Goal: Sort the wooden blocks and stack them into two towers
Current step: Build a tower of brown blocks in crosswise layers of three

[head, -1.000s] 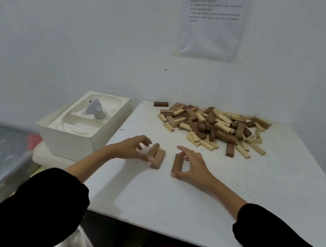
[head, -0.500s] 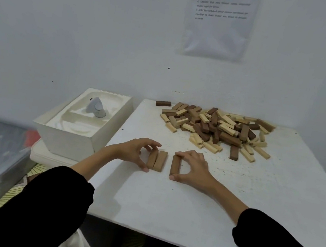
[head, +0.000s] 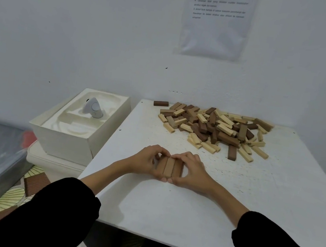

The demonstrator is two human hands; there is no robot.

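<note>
The left hand (head: 143,160) and the right hand (head: 195,172) are cupping a row of three brown blocks (head: 169,166), which is lying flat on the table (head: 166,208), about midway across the table and somewhat nearer its front edge than its back edge. The three blocks are sitting side by side with their long sides touching, their lengths running from the table's front toward its back. Both hands are gripping the row: the left hand's fingers are curling round its left side and far end, the right hand's fingers are curling round its right side and far end, and the two thumbs are pressing against the near ends, their tips almost meeting. A pile of blocks (head: 214,126), light and dark ones mixed and lying every way, is covering the table's back right part, well apart from the hands. One dark block (head: 161,103) is lying alone at the table's back edge, near its left corner. Black sleeves (head: 49,212) are covering both forearms at the table's front edge. Beside the table's left edge a white box (head: 67,136) is sitting, holding a small gray device (head: 93,107) in its moulded tray. On the wall behind the table a printed sheet (head: 217,21) is hanging, its text too small to read.
</note>
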